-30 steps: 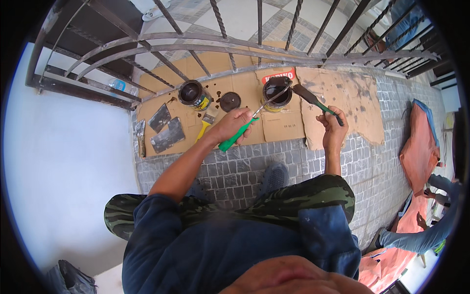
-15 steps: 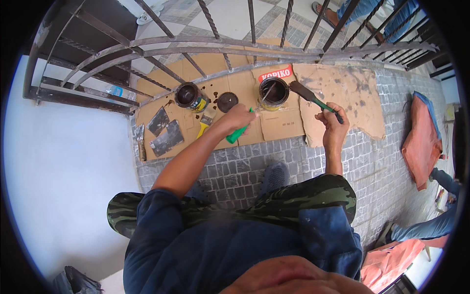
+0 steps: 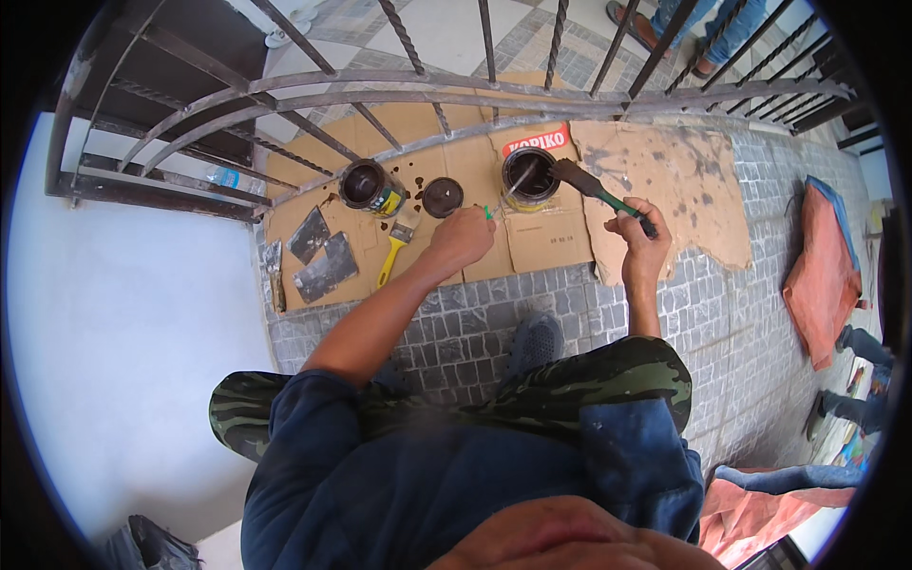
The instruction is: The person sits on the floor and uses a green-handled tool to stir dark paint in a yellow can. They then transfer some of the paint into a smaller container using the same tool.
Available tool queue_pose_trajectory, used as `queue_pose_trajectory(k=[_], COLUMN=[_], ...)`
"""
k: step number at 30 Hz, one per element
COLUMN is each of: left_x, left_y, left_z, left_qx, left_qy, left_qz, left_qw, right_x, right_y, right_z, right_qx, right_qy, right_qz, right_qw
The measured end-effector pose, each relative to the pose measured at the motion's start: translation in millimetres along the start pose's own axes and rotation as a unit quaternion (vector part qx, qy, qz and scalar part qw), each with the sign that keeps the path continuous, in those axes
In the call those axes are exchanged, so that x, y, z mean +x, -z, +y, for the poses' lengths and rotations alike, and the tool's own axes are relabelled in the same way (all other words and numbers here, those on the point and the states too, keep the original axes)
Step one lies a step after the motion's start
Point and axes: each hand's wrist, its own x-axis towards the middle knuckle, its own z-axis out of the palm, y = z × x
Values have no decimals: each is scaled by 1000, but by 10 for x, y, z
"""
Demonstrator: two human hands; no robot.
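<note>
Big dark metal railing (image 3: 665,99) arches across the far side, over some flattened cardboard (image 3: 546,233) on the pavers. Two open cans of dark stuff sit on it, the left can (image 3: 387,202) and the right can (image 3: 530,202). Right hand (image 3: 643,230) has its fingers clamped on the handle of a dark-bristled brush (image 3: 597,189), bristles by the right can's rim, can't tell if touching. Left hand (image 3: 463,237) is wrapped around a green-handled tool (image 3: 490,213), grip mostly hidden, thin shaft reaching into that same can.
</note>
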Motion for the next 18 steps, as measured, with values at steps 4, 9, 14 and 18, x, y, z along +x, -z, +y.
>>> queue_pose_trajectory(k=[4, 9, 14, 18], left_x=[4, -8, 46, 29], left_y=[24, 47, 133, 125], left_z=[54, 127, 124, 115], left_qx=[1, 11, -67, -31], left_qy=[-5, 16, 14, 22], left_qz=[-33, -24, -58, -97], left_qw=[999, 1000, 996, 995], right_x=[-10, 0, -13, -20], right_y=[-5, -30, -54, -74], right_z=[50, 81, 51, 36], right_qx=[-1, -29, -49, -40], right_qy=[7, 11, 32, 32], right_qz=[-18, -29, -21, -24], right_qw=[1000, 999, 998, 998])
